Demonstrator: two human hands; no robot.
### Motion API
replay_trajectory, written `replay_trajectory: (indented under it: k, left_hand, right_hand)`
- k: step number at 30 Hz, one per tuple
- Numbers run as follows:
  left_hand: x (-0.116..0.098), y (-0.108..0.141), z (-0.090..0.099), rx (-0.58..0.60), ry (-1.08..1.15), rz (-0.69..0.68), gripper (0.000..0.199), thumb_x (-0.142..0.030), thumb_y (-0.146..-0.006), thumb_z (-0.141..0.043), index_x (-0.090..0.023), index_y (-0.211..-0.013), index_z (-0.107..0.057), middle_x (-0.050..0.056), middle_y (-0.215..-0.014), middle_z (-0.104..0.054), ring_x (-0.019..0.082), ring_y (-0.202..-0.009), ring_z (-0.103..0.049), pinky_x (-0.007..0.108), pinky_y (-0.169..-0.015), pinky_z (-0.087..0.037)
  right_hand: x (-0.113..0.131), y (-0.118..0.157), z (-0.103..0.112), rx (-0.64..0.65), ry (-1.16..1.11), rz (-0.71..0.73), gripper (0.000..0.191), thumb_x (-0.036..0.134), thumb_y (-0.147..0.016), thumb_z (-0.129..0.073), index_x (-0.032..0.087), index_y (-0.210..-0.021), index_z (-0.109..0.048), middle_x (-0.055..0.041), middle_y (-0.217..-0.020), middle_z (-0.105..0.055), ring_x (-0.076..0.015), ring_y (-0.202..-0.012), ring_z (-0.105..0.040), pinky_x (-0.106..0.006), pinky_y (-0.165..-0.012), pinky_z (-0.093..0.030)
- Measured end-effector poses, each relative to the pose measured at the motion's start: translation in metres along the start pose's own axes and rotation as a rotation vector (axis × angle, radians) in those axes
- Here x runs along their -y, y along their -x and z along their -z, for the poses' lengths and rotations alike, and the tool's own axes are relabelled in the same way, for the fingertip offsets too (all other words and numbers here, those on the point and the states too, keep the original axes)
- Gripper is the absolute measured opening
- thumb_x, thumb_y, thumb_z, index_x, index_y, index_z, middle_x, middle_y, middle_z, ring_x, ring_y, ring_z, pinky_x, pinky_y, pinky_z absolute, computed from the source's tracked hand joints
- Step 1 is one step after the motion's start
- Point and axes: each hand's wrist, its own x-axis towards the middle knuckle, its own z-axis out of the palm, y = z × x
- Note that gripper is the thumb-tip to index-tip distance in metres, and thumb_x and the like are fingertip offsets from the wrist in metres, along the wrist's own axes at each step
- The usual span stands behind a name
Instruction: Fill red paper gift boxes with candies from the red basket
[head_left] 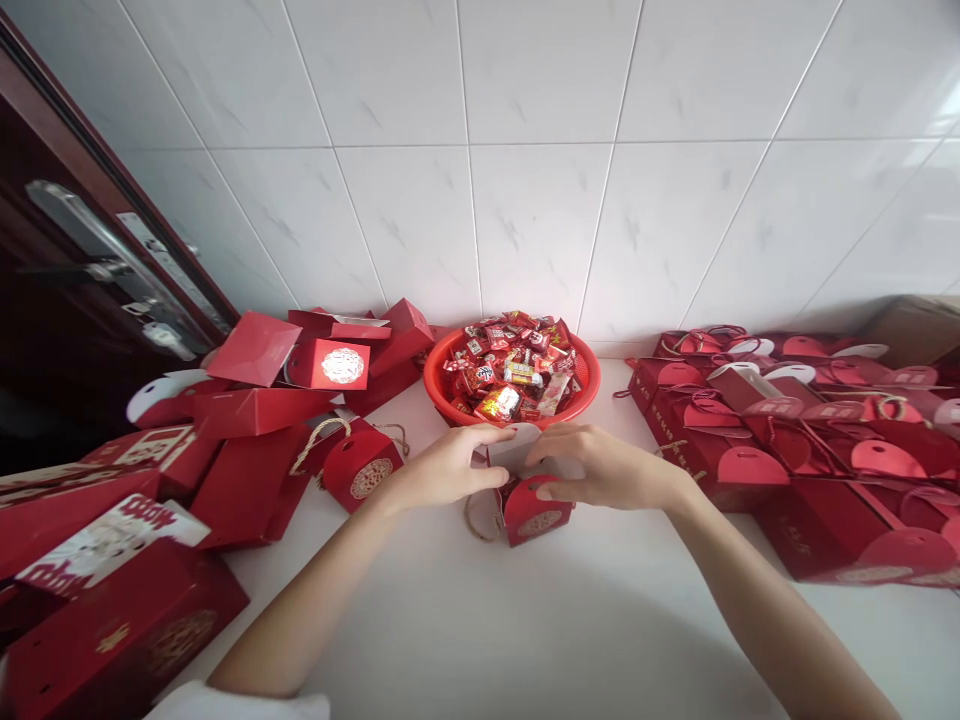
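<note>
A small red candy box (537,520) with rounded flaps and a pale round print stands on the white tabletop in front of me. My left hand (450,467) grips its left side, with thumb and fingers at the upper flap. From the right, my right hand (604,467) has its fingers curled over the box's top, one finger on the front flap. The inside of the box is mostly hidden by my fingers. A twine handle (480,522) hangs loose at its left. Just behind stands a red plastic basket (434,380) heaped with wrapped candies (517,372).
At left lie piled red boxes (255,412), some open, and a small twine-handled box (364,465). Rows of red boxes (720,440) fill the right side. A tiled wall (540,220) rises behind; a dark door (45,300) stands at far left.
</note>
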Motion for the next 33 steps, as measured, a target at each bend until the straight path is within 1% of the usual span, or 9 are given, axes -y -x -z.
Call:
replay_trajectory:
  k: [3,5,10,15,18,20,23,27,33]
  left_hand:
    - [0.0,0.001,-0.004,-0.029,-0.008,-0.011,0.055,-0.032,-0.082,-0.07,-0.026,-0.137,-0.065,0.006,-0.143,-0.062,0.03,-0.136,-0.054,0.043,-0.111,-0.046]
    - [-0.001,0.002,-0.006,-0.051,-0.008,-0.021,0.052,-0.037,-0.082,-0.072,-0.025,-0.133,-0.068,0.007,-0.14,-0.065,0.031,-0.134,-0.057,0.044,-0.112,-0.045]
    - [-0.006,0.003,-0.013,-0.144,-0.025,-0.02,0.052,-0.045,-0.081,-0.075,-0.024,-0.129,-0.07,0.008,-0.136,-0.068,0.032,-0.13,-0.06,0.043,-0.11,-0.046]
    - [-0.005,0.002,-0.028,-0.21,-0.14,-0.092,0.048,-0.046,-0.084,-0.072,-0.023,-0.126,-0.07,0.008,-0.134,-0.068,0.029,-0.126,-0.062,0.04,-0.108,-0.048]
    - [0.0,0.001,-0.038,-0.259,-0.214,-0.153,0.046,-0.042,-0.085,-0.073,-0.022,-0.126,-0.068,0.01,-0.13,-0.069,0.029,-0.12,-0.064,0.041,-0.103,-0.051]
    - [0.004,0.002,-0.043,-0.291,-0.261,-0.183,0.047,-0.04,-0.085,-0.074,-0.024,-0.128,-0.066,0.01,-0.126,-0.07,0.029,-0.117,-0.065,0.042,-0.101,-0.052]
    - [0.009,0.004,-0.048,-0.318,-0.308,-0.227,0.047,-0.041,-0.088,-0.071,-0.026,-0.132,-0.063,0.01,-0.127,-0.069,0.029,-0.118,-0.064,0.043,-0.101,-0.051]
    - [0.014,0.007,-0.051,-0.313,-0.31,-0.305,0.042,-0.035,-0.096,-0.06,-0.024,-0.137,-0.058,0.011,-0.132,-0.065,0.028,-0.123,-0.061,0.043,-0.104,-0.051]
    - [0.022,0.01,-0.045,-0.25,-0.191,-0.414,0.04,-0.024,-0.095,-0.058,-0.025,-0.135,-0.058,0.01,-0.137,-0.063,0.026,-0.128,-0.06,0.043,-0.108,-0.051]
  right_hand:
    - [-0.007,0.021,-0.015,-0.197,0.061,-0.001,0.018,0.031,-0.087,-0.074,0.029,-0.105,-0.075,-0.0075,-0.111,-0.073,-0.0289,-0.108,-0.066,-0.044,-0.088,-0.056]
    - [-0.009,0.035,-0.025,-0.278,0.091,-0.01,0.021,0.031,-0.087,-0.075,0.029,-0.108,-0.075,-0.0098,-0.129,-0.067,-0.0345,-0.132,-0.055,-0.054,-0.104,-0.05]
    - [-0.005,0.057,-0.041,-0.262,0.031,-0.04,0.016,0.038,-0.092,-0.068,0.026,-0.094,-0.079,-0.0093,-0.155,-0.048,-0.0384,-0.152,-0.027,-0.064,-0.116,-0.037]
    - [-0.004,0.055,-0.058,-0.399,-0.039,-0.046,0.022,0.035,-0.095,-0.065,0.026,-0.082,-0.08,-0.0069,-0.155,-0.049,-0.0367,-0.151,-0.029,-0.06,-0.117,-0.039]
    - [-0.006,0.05,-0.075,-0.534,0.064,0.033,0.014,0.029,-0.094,-0.066,0.026,-0.092,-0.079,-0.0095,-0.156,-0.046,-0.0364,-0.148,-0.037,-0.058,-0.114,-0.044]
    - [-0.006,0.048,-0.085,-0.65,0.164,0.063,0.016,0.022,-0.094,-0.064,0.025,-0.102,-0.077,-0.0136,-0.156,-0.045,-0.0357,-0.142,-0.047,-0.054,-0.107,-0.052]
    - [-0.003,0.047,-0.095,-0.78,0.272,0.044,0.021,0.015,-0.094,-0.06,0.025,-0.108,-0.072,-0.0175,-0.139,-0.056,-0.03,-0.12,-0.065,-0.044,-0.089,-0.061]
    - [0.003,0.047,-0.096,-0.677,0.235,0.046,0.02,0.013,-0.096,-0.056,0.025,-0.109,-0.065,-0.0117,-0.115,-0.068,-0.0223,-0.099,-0.071,-0.035,-0.079,-0.061]
    - [0.002,0.047,-0.091,-0.602,0.209,0.048,0.006,0.018,-0.098,-0.055,0.024,-0.099,-0.056,-0.0093,-0.111,-0.072,-0.0224,-0.102,-0.07,-0.038,-0.086,-0.06]
